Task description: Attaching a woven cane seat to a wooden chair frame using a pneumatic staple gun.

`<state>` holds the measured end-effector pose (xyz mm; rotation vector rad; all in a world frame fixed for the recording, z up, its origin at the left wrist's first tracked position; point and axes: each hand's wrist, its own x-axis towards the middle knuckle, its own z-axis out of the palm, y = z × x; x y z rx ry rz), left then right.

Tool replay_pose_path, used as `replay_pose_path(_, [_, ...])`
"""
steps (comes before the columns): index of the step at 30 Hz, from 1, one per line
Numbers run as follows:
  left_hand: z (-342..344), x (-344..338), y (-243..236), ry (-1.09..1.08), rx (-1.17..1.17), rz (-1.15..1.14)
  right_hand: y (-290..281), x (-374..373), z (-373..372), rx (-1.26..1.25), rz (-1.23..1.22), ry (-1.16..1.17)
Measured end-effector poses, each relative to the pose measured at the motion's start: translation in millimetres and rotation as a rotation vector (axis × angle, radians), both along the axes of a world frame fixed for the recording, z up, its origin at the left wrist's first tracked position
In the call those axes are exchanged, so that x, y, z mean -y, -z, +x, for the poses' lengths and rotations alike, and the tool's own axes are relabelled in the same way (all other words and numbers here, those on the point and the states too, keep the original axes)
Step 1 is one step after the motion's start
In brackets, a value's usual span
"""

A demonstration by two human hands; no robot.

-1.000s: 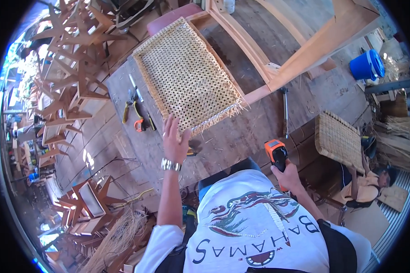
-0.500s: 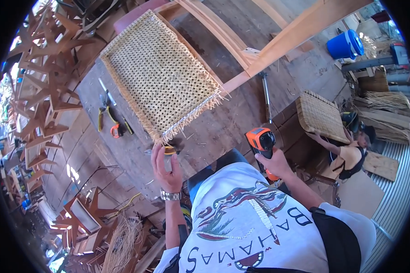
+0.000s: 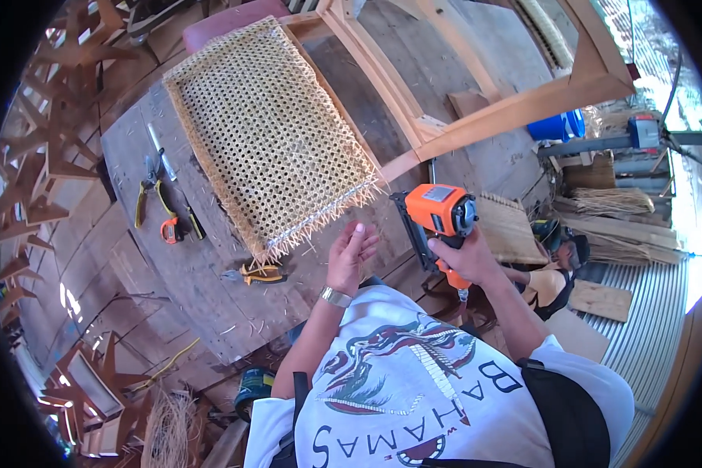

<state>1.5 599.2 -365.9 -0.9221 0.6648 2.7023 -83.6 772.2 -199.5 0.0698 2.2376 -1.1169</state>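
My right hand (image 3: 472, 256) grips the handle of an orange and black nail gun (image 3: 437, 209), held up near the right end of the cane panel's front edge. My left hand (image 3: 351, 256) holds nothing, its fingers loosely apart, just short of the frayed front edge. Woven cane webbing (image 3: 277, 132) with ragged ends covers one section of a wooden chair frame (image 3: 515, 117) lying on the worktable (image 3: 210, 312). Below the webbing's near corner lie yellow-handled pliers (image 3: 261, 274).
At the table's left are yellow-handled cutters (image 3: 154, 195), an orange tape measure (image 3: 171, 230) and a slim metal tool (image 3: 161, 148). Wooden frame parts (image 3: 54, 140) crowd the left side. A co-worker (image 3: 550, 288) with a woven panel (image 3: 507, 228) and a blue bucket (image 3: 555, 127) are at right.
My left hand has left the webbing's near corner and shifted right. My right hand has raised the nail gun toward the webbing's right front corner. The view has shifted too.
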Motion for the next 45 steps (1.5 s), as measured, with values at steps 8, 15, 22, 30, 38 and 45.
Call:
replay_pose_path(8, [-14,12,0,0.069,-0.08,-0.091,-11,45,-38,0.003,0.149,-0.111])
replay_pose_path(15, [-23,12,2,0.156,-0.183,-0.101,3,49,-64,-0.021,0.177,-0.251])
replay_pose_path(22, [-31,19,3,0.205,-0.223,-0.101,15,51,-64,-0.12,0.204,-0.332])
replay_pose_path(30, [-39,28,-3,0.236,-0.238,-0.036,16,58,-56,-0.084,0.322,-0.311])
replay_pose_path(38, [-38,36,-9,0.273,-0.233,-0.052,-2,96,-67,0.124,0.594,-0.268])
replay_pose_path(45, [-40,38,-12,0.259,-0.256,-0.029,-11,104,-91,0.114,0.634,-0.379])
